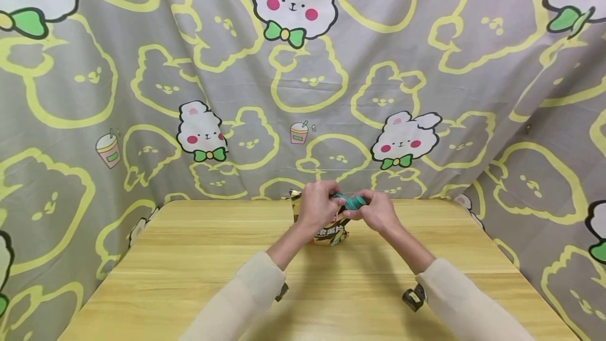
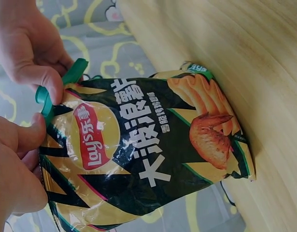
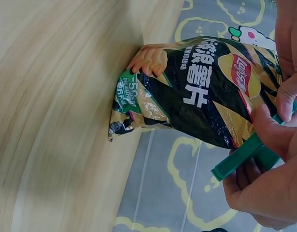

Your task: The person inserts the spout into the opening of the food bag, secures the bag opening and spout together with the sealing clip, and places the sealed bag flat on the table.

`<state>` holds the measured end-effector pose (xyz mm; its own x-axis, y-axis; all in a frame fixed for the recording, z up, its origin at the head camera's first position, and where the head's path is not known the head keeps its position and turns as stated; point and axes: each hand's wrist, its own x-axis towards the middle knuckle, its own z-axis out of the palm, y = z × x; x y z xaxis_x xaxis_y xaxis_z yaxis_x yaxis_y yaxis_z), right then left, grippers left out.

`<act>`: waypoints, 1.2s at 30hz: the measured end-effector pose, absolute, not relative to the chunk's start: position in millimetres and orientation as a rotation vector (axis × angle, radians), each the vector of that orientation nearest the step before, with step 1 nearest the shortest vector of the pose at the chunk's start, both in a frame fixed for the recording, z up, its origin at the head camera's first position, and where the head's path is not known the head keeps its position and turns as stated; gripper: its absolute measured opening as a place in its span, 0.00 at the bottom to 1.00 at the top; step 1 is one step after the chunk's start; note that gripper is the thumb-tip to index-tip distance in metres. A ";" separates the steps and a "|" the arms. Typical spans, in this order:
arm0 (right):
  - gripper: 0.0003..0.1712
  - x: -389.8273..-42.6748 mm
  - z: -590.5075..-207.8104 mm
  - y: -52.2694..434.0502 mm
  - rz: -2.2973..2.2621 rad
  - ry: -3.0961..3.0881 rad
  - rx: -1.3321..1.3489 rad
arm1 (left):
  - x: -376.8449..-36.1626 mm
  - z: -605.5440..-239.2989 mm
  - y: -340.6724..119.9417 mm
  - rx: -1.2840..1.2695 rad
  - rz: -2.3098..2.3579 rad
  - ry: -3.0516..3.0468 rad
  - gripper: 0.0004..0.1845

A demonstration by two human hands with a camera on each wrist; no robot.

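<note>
A black and yellow Lay's chip bag (image 1: 327, 233) stands upright on the wooden table (image 1: 199, 267), near its far edge. A green sealing clip (image 1: 353, 201) sits across the top of the bag. My left hand (image 1: 318, 205) pinches the bag's top at the clip's left end. My right hand (image 1: 374, 211) grips the clip from the right. In the left wrist view the bag (image 2: 138, 154) fills the frame, and a thumb and finger press the clip (image 2: 46, 99). The right wrist view shows the bag (image 3: 196, 92) and the clip (image 3: 241, 159) held in my right hand (image 3: 271, 159).
A grey cloth (image 1: 303, 93) printed with bunnies and yellow outlines hangs behind the table and along both sides. The tabletop stretches bare from the bag toward me. Cream sleeves (image 1: 246, 299) cover both forearms.
</note>
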<state>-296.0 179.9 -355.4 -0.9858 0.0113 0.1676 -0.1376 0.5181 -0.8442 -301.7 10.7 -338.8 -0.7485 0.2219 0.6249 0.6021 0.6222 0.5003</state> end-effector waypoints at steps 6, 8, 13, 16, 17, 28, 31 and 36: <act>0.18 -296.9 -355.7 179.7 1.499 -2.599 0.048 | -300.5 -339.0 12.3 -0.641 -0.993 -2.343 0.06; 0.18 -297.2 -355.9 180.1 1.503 -2.600 0.042 | -300.4 -339.5 12.9 -0.638 -0.986 -2.343 0.06; 0.17 -298.2 -355.9 182.8 1.497 -2.602 0.057 | -299.9 -340.2 13.9 -0.648 -0.977 -2.320 0.06; 0.17 -299.1 -355.4 185.3 1.490 -2.607 0.104 | -299.0 -340.5 13.0 -0.678 -0.976 -2.310 0.05; 0.18 -299.1 -355.2 186.0 1.481 -2.613 0.125 | -298.6 -340.9 12.5 -0.691 -0.974 -2.311 0.05; 0.21 -296.1 -352.5 189.0 1.296 -2.677 0.294 | -295.2 -335.9 6.6 -0.777 -0.934 -2.352 0.10; 0.23 -293.7 -350.6 191.0 1.235 -2.698 0.322 | -292.0 -328.7 2.5 -0.785 -0.919 -2.371 0.13; 0.24 -288.7 -348.2 194.9 1.174 -2.734 0.328 | -288.1 -318.5 -9.0 -0.717 -0.889 -2.404 0.14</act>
